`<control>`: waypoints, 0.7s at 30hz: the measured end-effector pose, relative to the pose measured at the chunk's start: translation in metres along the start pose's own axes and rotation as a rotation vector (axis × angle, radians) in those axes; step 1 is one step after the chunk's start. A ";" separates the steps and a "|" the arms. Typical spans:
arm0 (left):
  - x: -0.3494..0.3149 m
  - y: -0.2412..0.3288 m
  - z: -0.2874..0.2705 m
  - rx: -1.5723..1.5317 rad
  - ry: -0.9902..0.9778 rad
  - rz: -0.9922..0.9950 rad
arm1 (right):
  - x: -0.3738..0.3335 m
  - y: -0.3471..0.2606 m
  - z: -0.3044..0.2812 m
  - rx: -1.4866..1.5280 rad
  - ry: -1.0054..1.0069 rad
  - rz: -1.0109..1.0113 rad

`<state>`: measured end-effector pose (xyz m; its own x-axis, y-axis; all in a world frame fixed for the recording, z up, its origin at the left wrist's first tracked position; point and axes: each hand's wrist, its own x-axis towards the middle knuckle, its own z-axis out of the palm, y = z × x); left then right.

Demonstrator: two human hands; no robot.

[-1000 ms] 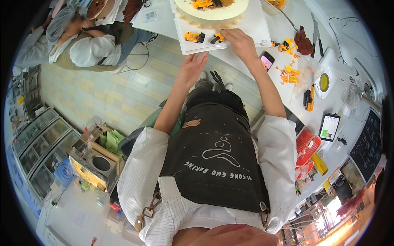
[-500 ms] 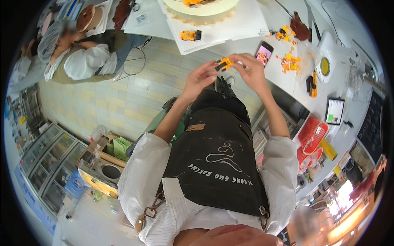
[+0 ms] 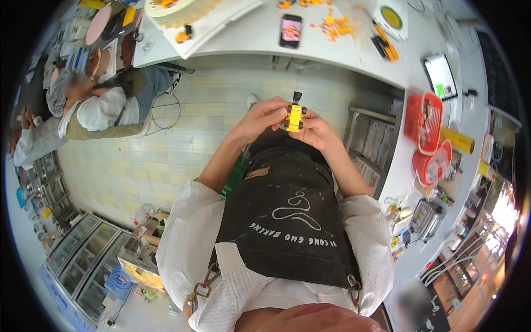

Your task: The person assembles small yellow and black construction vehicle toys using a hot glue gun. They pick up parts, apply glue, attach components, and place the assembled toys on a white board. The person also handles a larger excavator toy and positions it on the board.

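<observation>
White worktable (image 3: pixel 246 37), lit smartphone (image 3: pixel 290 31) on it. White lettering (image 3: pixel 296 236) on your black apron (image 3: pixel 290 171), nearer you than the smartphone. Cake (image 3: pixel 185 12) left of the smartphone, cut off above. Yellow toy construction vehicle (image 3: pixel 295 118), your side of the smartphone, held by your left hand (image 3: pixel 259 120) and right hand (image 3: pixel 316 131), fingers narrow around it; some fingertips hidden.

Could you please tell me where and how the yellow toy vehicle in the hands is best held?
Probably by its yellow body, pinched across the middle from left and right, between the wheel pairs. The body looks blocky, while dark wheels jut at its corners and a black part sticks out at the far end.
</observation>
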<state>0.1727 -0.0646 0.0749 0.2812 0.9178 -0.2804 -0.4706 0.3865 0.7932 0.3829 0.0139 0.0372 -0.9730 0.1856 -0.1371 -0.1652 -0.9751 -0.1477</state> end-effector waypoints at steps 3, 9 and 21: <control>0.002 -0.055 0.055 0.025 -0.060 -0.010 | -0.079 0.024 -0.012 -0.070 0.070 -0.096; 0.005 -0.126 0.177 0.068 -0.266 -0.070 | -0.235 0.081 -0.023 -0.041 0.038 -0.335; 0.019 -0.179 0.349 0.532 -0.814 -0.212 | -0.396 0.225 0.013 -0.042 0.620 -1.095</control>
<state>0.5541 -0.1479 0.1166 0.8980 0.4149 -0.1464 0.0364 0.2614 0.9645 0.7288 -0.2805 0.0710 -0.0883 0.9297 -0.3576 -0.8201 -0.2717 -0.5037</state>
